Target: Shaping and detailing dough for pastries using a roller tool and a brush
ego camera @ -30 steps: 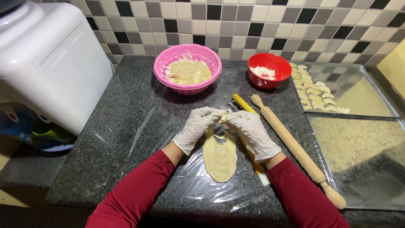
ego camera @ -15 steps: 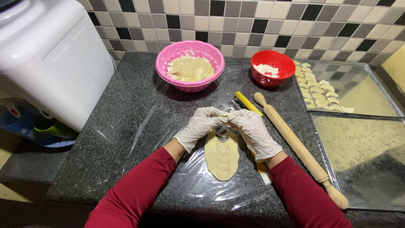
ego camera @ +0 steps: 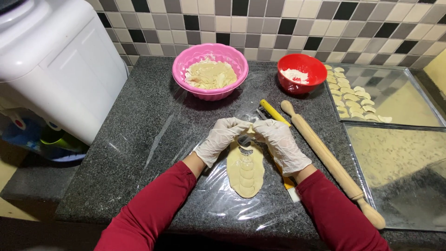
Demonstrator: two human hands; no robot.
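My left hand (ego camera: 219,137) and my right hand (ego camera: 280,143), both in white gloves with red sleeves, meet fingertip to fingertip over the far end of a flat oval dough sheet (ego camera: 246,175). Together they pinch a small pale dough piece (ego camera: 251,128). The sheet lies on clear plastic film on the dark granite counter (ego camera: 139,139) and shows several round cut marks. A small shiny metal cutter (ego camera: 244,140) sits just under my fingers, partly hidden.
A pink bowl of filling (ego camera: 210,72) and a red bowl of flour (ego camera: 302,74) stand at the back. A wooden rolling pin (ego camera: 332,162) and a yellow-handled tool (ego camera: 274,111) lie to the right. Glass trays (ego camera: 399,107) hold several folded dumplings (ego camera: 353,100). A white appliance (ego camera: 51,65) fills the left.
My hands stay together at the far end of the dough sheet, their fingertips working the small piece. The view has shifted slightly; nothing else has moved.
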